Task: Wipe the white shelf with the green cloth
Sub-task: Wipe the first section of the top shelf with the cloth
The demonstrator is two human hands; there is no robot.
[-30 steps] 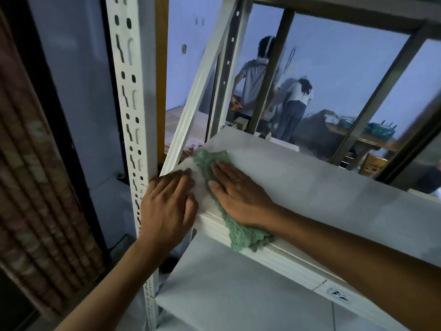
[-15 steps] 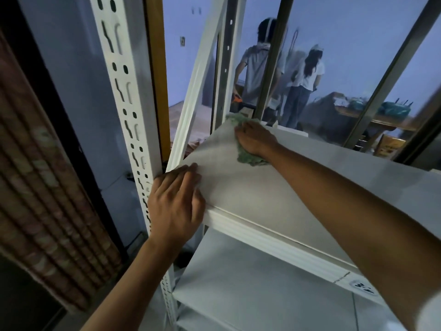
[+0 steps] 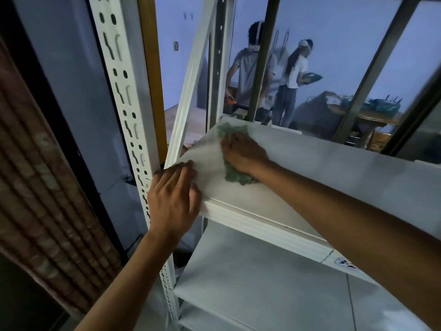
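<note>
Shelf: the white shelf point(image 3: 310, 168) is a flat board held in a rack, its front lip facing the viewer; a lower shelf point(image 3: 262, 278) lies beneath it.
Cloth: the green cloth point(image 3: 232, 151) lies on the shelf near its far left corner, bunched, showing beyond the fingers and behind the wrist.
Right hand: the right hand point(image 3: 242, 152) lies on the cloth, palm down, fingers fairly straight, pressing it against the board.
Left hand: the left hand point(image 3: 173, 199) rests flat on the near left corner of the shelf, fingers together and extended, beside the slotted post point(image 3: 124, 96).
Hands: apart, neither curled round anything.
Background: two people point(image 3: 269, 75) stand beyond the rack.
</note>
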